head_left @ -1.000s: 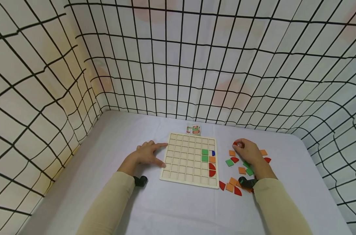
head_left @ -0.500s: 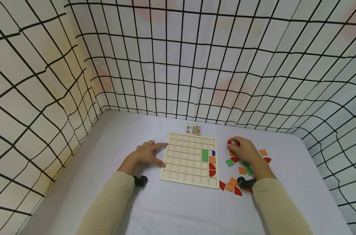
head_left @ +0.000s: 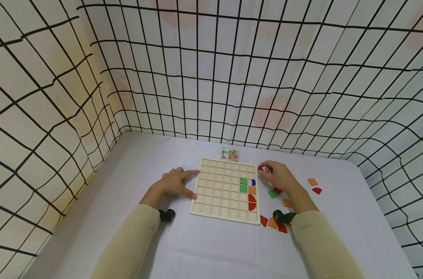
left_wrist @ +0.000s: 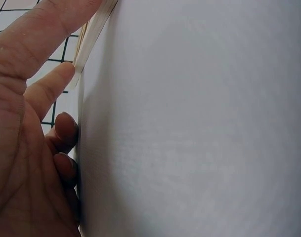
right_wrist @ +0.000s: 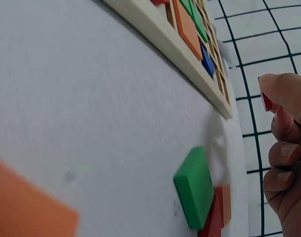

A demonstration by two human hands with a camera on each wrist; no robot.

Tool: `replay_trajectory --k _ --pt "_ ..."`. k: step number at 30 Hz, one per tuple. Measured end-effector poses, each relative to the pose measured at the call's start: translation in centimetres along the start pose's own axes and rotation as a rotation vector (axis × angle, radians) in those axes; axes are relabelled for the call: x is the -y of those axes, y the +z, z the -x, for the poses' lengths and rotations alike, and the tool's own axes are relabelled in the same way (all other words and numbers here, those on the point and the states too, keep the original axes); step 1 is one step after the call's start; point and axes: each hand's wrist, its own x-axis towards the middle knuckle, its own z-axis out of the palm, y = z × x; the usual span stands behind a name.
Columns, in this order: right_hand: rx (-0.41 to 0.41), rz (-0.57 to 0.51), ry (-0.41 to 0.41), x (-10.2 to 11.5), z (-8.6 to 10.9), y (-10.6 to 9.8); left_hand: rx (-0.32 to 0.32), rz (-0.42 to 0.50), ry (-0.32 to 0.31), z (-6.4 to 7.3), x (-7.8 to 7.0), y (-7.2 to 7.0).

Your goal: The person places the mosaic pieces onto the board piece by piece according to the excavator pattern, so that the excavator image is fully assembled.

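A pale wooden grid board (head_left: 218, 190) lies on the white cloth. My left hand (head_left: 174, 183) rests at its left edge, thumb and index finger spread against the rim; the left wrist view shows the same touch. Between thumb and fingertip my right hand (head_left: 277, 176) pinches a red quarter-circle tile (right_wrist: 266, 101), held just off the board's upper right edge. Set in the right-hand columns are two green squares (head_left: 243, 181), a blue piece (head_left: 253, 182), an orange square (head_left: 252, 190) and two red quarter-circles (head_left: 252, 202) forming a half disc.
Loose tiles lie right of the board: a green square (head_left: 272, 193), an orange square (head_left: 313, 181), a red quarter-circle (head_left: 317, 190) and several more by the right wrist. A small printed card (head_left: 230, 153) sits behind the board. Black netting (head_left: 215, 73) rises behind.
My right hand has carried the red quarter-circle tile leftward from above the loose tiles to beside the board's upper right edge. My left hand stays in place.
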Motion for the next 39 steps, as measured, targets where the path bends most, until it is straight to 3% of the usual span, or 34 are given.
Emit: replay_trajectory --k 13,20,39 --pt "0.082 -0.026 -0.068 2.2 -1.0 2.1 -0.002 -0.005 -0.002 0.0 0.1 0.0" --pt "0.135 0.03 -0.1 2.9 -1.8 3.2 0.001 0.0 0.006 0.0 0.0 0.0" --pt "0.128 0.091 -0.04 3.0 -1.6 2.9 0.002 -0.002 0.01 0.1 -0.1 -0.1"
